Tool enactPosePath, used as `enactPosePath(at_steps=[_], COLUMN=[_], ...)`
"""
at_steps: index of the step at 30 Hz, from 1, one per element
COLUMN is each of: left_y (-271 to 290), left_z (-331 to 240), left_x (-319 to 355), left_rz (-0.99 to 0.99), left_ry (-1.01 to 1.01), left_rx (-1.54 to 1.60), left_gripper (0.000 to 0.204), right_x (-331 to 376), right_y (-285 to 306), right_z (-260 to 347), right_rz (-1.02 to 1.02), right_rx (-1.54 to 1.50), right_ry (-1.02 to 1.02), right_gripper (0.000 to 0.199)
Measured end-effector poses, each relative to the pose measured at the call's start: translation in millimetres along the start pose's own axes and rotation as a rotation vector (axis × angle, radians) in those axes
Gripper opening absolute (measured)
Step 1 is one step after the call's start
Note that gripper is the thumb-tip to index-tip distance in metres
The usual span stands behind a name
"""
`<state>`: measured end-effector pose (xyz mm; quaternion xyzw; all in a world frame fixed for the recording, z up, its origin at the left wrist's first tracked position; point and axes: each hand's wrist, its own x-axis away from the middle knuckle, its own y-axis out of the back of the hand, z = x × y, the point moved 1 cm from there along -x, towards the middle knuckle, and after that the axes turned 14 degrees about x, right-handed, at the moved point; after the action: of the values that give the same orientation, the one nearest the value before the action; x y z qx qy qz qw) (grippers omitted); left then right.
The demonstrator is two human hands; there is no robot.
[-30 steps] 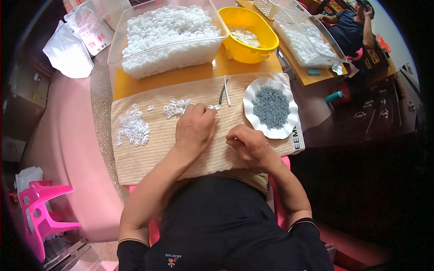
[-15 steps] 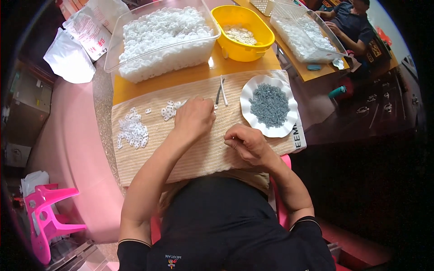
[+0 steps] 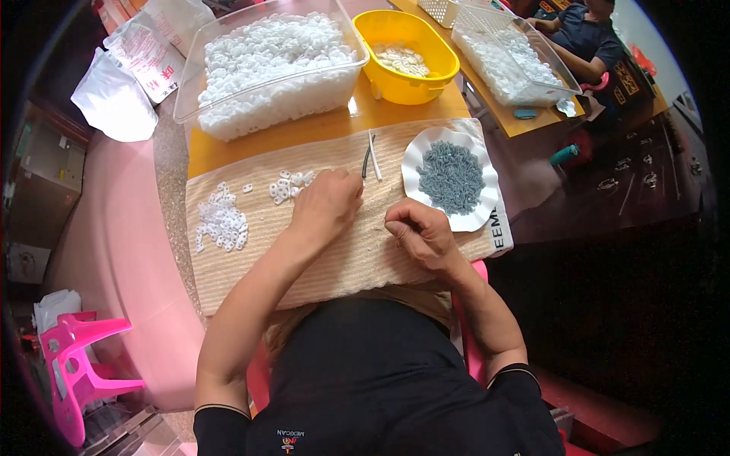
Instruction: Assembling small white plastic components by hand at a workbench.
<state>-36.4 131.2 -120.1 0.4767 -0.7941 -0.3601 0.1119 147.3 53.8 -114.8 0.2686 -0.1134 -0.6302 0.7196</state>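
Note:
My left hand [image 3: 327, 201] rests over the striped beige towel [image 3: 296, 258], its fingers curled together and pointing right. What its fingertips hold is hidden. To its right, my right hand [image 3: 423, 232] has thumb and forefinger pressed in a pinch; anything between them is too small to make out. Beside my left hand lies a small heap of white two-holed pieces [image 3: 283, 188], with a larger heap of the same pieces [image 3: 220, 220] farther left. A white wavy-rimmed plate [image 3: 411, 176] full of small grey rod-shaped pieces [image 3: 452, 178] sits beyond my right hand.
A black thin stick and a white thin stick [image 3: 374, 156] lie on the towel. Behind stand a clear bin [image 3: 251, 120] of white pieces and a yellow tub [image 3: 407, 90]. A co-worker [image 3: 585, 38] sits by another clear bin [image 3: 525, 99]. A pink stool [image 3: 80, 365] stands at left.
My right hand has shifted slightly right, away from my left. The small white piece showing at my left fingertips is now out of sight. The co-worker's arm has moved.

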Motion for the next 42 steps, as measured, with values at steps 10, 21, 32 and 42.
enactPosePath(at_steps=[10,21,32,42], left_y=[-13.2,-17.1,-22.7,-23.5], left_z=[-6.8,-21.1,-16.1,-14.6], left_x=[43.7,70.6,79.2,83.6], left_rz=[-0.144,-0.054,-0.076,-0.077], left_ry=[0.219,0.595,0.618,0.619], left_rx=[0.868,1.651,1.728,1.713], left_gripper=[0.016,0.015,0.013,0.011], right_x=[1.3,5.0,1.8,4.5], right_y=[-5.8,-12.9,-16.2,-14.0], right_z=[-7.8,3.1,5.8,12.3], right_rz=[-0.031,0.077,0.076,0.163], right_rx=[-0.097,-0.095,-0.037,-0.079], right_ry=[0.045,0.064,0.185,0.075], right_gripper=[0.006,0.008,0.012,0.014])
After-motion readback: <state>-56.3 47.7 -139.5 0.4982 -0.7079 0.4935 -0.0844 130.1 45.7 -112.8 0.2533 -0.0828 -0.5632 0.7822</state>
